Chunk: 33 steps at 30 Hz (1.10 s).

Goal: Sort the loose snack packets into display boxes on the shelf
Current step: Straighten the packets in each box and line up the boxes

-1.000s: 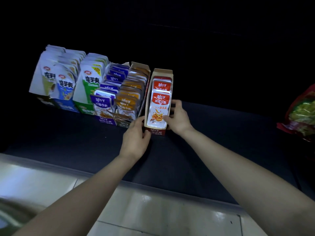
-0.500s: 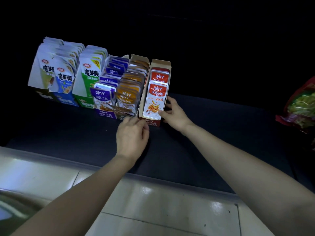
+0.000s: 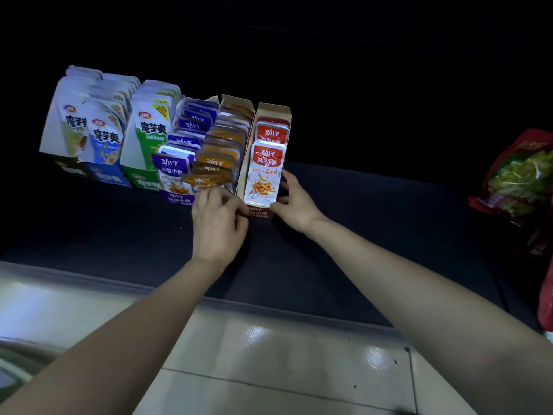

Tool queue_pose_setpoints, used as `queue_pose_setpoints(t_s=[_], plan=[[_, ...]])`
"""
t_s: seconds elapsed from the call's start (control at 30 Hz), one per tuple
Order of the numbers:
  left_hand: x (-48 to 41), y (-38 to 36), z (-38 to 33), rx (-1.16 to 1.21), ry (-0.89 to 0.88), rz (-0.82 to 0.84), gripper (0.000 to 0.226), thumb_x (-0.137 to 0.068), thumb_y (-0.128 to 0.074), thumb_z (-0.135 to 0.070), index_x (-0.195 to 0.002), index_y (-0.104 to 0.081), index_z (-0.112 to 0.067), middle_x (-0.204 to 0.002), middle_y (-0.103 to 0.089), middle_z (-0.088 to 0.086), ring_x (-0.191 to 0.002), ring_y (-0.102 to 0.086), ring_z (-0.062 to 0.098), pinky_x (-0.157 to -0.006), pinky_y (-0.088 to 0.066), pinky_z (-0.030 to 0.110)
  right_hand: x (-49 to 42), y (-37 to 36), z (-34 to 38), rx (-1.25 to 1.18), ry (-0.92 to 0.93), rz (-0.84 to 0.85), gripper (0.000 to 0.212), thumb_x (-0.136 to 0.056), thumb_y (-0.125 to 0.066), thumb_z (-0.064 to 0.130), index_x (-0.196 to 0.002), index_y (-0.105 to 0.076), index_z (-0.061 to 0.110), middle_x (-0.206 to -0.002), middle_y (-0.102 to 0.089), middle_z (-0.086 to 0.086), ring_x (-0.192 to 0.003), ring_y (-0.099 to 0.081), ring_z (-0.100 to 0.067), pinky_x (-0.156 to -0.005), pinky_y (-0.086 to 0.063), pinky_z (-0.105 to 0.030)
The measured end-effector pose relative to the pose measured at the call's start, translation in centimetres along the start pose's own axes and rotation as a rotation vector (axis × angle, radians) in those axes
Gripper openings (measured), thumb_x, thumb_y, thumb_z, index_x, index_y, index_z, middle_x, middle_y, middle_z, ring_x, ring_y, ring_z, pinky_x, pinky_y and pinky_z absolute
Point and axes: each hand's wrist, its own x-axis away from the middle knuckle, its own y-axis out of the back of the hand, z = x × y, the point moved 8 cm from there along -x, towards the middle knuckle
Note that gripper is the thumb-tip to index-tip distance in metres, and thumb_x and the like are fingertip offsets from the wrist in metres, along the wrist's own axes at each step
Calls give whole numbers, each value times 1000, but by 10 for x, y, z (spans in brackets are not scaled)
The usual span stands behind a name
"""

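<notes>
My right hand [image 3: 294, 202] grips the box [image 3: 271, 112] by the wall left of its palm. My left hand [image 3: 220, 223] curls at the front corner, hold unclear. Light, thin card, probably crushable: hold low, both sides.

Red box [image 3: 243, 172] on dark shelf [image 3: 389, 223], red packets [image 3: 264, 175] upright inside. Right hand [image 3: 296, 203] grips box's right side; left hand [image 3: 220, 224] curled at front-left corner, grip unclear. Orange packets [image 3: 220, 157] just left of box, purple packets [image 3: 175, 172] beyond; bag [image 3: 522, 181] well apart, right.
</notes>
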Motion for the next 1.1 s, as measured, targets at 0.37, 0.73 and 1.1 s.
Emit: queue_pose_setpoints(t_s=[0.37, 0.73, 1.1], plan=[[0, 17, 8, 254, 60, -57, 36, -75, -65, 1, -108, -52, -6, -138, -31, 18, -128, -34, 30, -100, -35, 28, 5, -2, -2, -47, -40, -66, 77, -92, -63, 13, -153, -18, 24, -145, -45, -5, -124, -51, -20, -103, -46, -43], [24, 7, -14, 91, -74, 74, 22, -75, -64, -2, -96, -65, -10, -107, -52, 14, -103, -46, 34, -84, -43, 43, 54, -2, -12, -16, -164, -28, 54, -94, -57, 8, -145, -38, 15, -136, -51, -10, -110, -57, -20, -99, -49, -38], [82, -42, -137, 340, -697, 678, 30, -79, -49, -9, -100, -69, -15, -101, -64, 5, -96, -55, 26, -90, -44, 37, 222, 104, 53, -38, -93, -57, 24, -96, -52, 0, -115, -62, 12, -108, -70, -7, -97, -69, -17, -88, -55, -35]])
